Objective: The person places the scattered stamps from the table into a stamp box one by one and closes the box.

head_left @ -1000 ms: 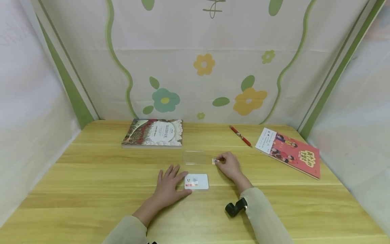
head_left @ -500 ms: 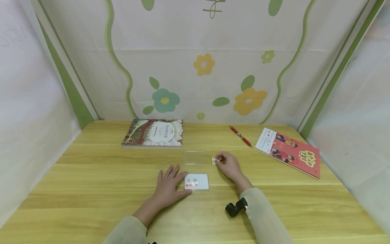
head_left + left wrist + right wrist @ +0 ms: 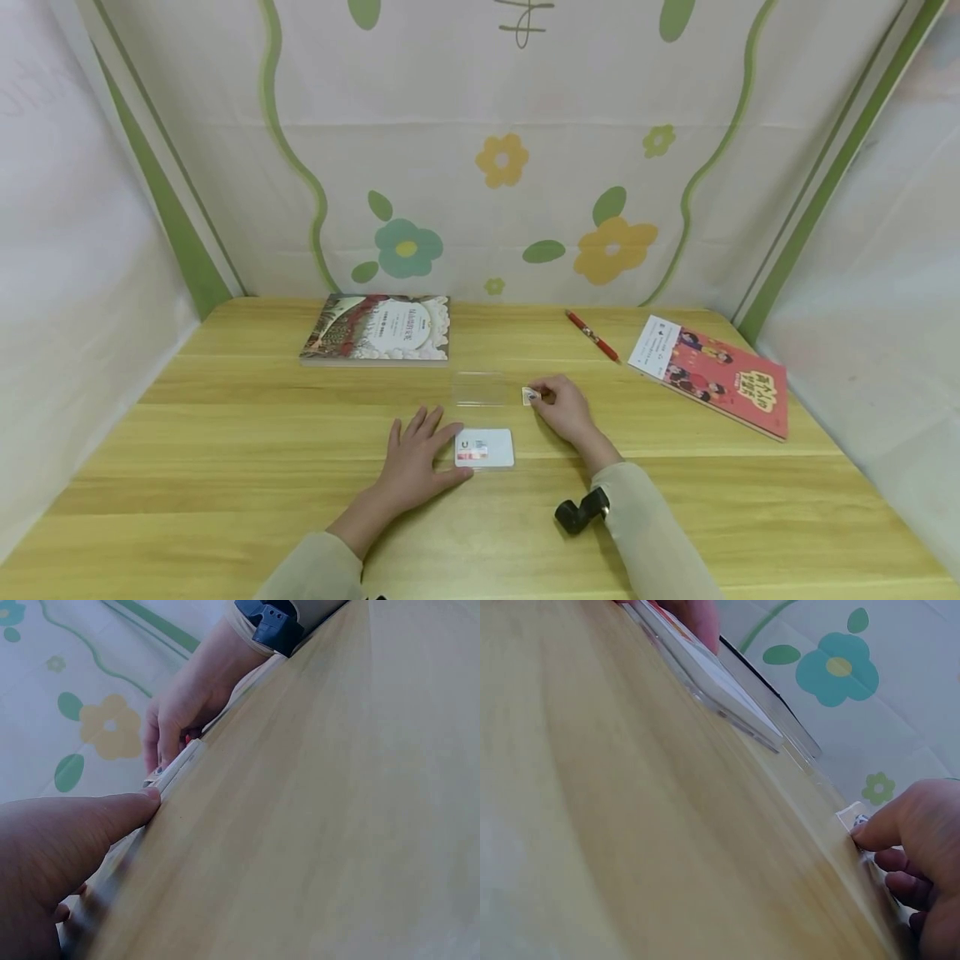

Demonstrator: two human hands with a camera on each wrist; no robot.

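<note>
A flat white card-like item (image 3: pixel 498 447) with a small printed label lies on the table, a clear edge showing beneath it. My left hand (image 3: pixel 411 467) is spread beside it, thumb and index finger touching its left corners. To the right and farther back, my right hand (image 3: pixel 566 408) pinches a small pale square piece (image 3: pixel 528 396) at the tabletop. In the right wrist view the same piece (image 3: pixel 847 816) shows a dark mark near the thumb of the right hand (image 3: pixel 922 847). A clear rectangular lid (image 3: pixel 478 388) lies behind the white item.
A thick book (image 3: pixel 375 330) with a floral cover lies at the back left. A red pen (image 3: pixel 592 335) is at the back right, beside a red book (image 3: pixel 708 375). A flowered cloth (image 3: pixel 450 167) hangs behind the wooden table (image 3: pixel 187 467).
</note>
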